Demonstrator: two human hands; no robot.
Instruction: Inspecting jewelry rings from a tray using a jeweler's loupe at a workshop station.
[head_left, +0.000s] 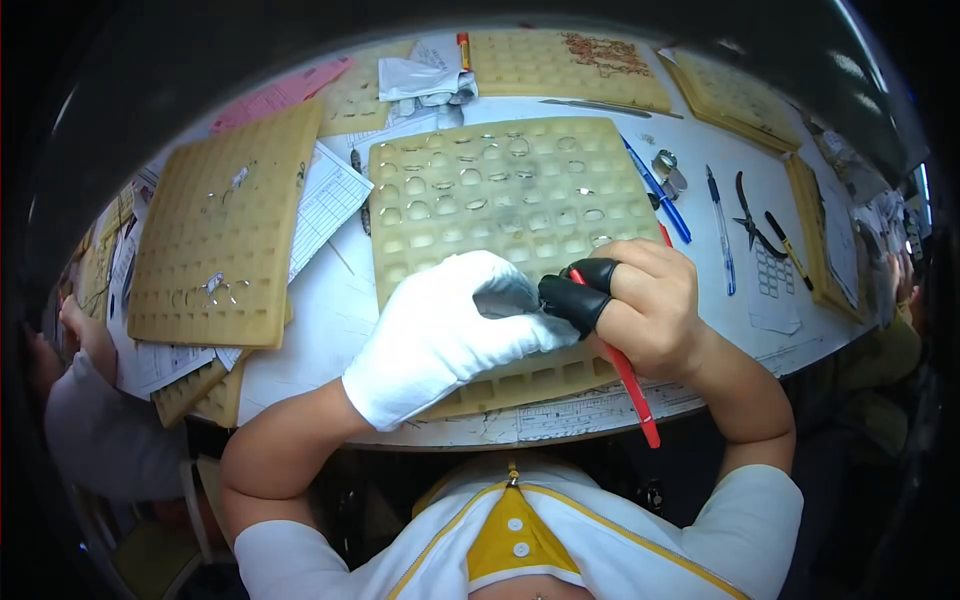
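Note:
My left hand (450, 330), in a white cloth glove, is over a yellowish tray (480, 240) with rows of square pockets. Its thumb and fingers come together at the right hand's fingertips; anything pinched there is too small or hidden to make out. Black finger cots cover two fingers of my right hand (649, 307), which grips a slim red pen-like tool (630, 386) slanting down towards me. Silvery rings (470, 177) sit in many of the tray's upper pockets, while its lower part is largely covered by my hands.
To the left, another pocketed tray (217, 247) rests tilted over papers, holding a few tagged rings. Blue pens (660, 195), pliers (746, 217) and a loupe-like metal piece (669, 172) lie right. Behind are metal tweezers (596, 107) and a tray of reddish pieces (525, 67). People sit at both sides.

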